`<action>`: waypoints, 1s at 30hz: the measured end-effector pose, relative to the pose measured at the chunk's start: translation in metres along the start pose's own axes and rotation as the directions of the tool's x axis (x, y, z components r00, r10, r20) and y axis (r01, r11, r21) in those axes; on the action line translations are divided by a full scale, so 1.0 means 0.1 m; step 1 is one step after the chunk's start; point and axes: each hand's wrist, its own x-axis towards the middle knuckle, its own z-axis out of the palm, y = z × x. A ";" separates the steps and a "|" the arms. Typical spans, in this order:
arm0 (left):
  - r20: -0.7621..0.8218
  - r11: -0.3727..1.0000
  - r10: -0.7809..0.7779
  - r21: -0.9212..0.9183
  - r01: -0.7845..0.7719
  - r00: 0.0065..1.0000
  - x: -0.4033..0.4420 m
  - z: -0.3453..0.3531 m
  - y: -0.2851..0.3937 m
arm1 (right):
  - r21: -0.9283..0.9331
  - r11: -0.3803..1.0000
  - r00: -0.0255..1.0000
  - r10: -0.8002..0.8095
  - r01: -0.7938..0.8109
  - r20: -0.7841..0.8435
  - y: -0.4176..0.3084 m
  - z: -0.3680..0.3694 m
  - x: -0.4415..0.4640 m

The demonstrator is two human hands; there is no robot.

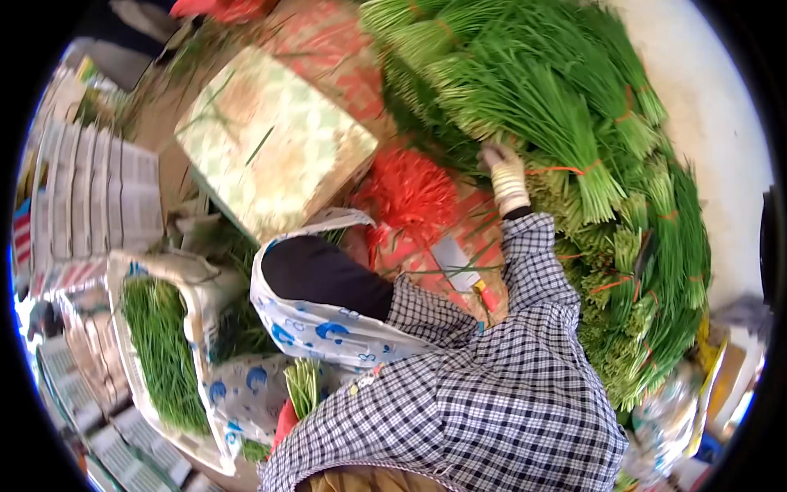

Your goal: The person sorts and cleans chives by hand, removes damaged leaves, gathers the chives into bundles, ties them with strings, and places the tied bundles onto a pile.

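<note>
My right hand [504,176], in a pale glove with bare-looking fingertips, reaches to the left edge of a large pile of green leafy bundles [525,90]. Its fingers are curled against the stems; what they hold is hidden. An orange-red band circles the bundle just right of it. At the lower left, my left hand [284,422], in red and largely hidden by my checked sleeve, is closed round a small bundle of pale green stems [303,387]. Between my arms, a knife [459,262] with a wide blade and red-yellow handle lies beside a heap of red bands [406,193].
A green-and-white patterned block [270,143] stands at the upper left. Further left are stacked white crates [98,193] and a white basket [201,328] with greens. White plastic with blue prints [328,334] covers my dark-clothed leg. A person's dark-clothed legs [123,37] show at the top left.
</note>
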 end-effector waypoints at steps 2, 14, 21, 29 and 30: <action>0.018 0.997 -0.046 -0.057 0.047 0.999 -0.05 -0.02 -0.03 | 0.016 0.982 0.976 0.186 -0.189 0.115 0.48 0.21 -0.09; 0.124 0.943 -0.145 -0.283 0.175 0.982 0.18 0.32 -0.17 | -0.860 0.510 0.950 0.267 0.004 0.164 1.40 1.34 0.21; 0.150 0.919 -0.175 -0.331 0.216 0.973 0.27 0.35 -0.16 | -0.900 0.325 0.909 0.198 0.292 0.367 1.38 1.78 -0.03; 0.157 0.894 -0.188 -0.381 0.235 0.969 0.35 0.33 -0.15 | -0.892 0.383 0.909 0.233 0.240 0.345 1.82 1.93 0.29; 0.159 0.891 -0.186 -0.387 0.235 0.969 0.36 0.32 -0.15 | -0.838 0.540 0.943 0.230 0.080 0.239 1.82 1.89 0.27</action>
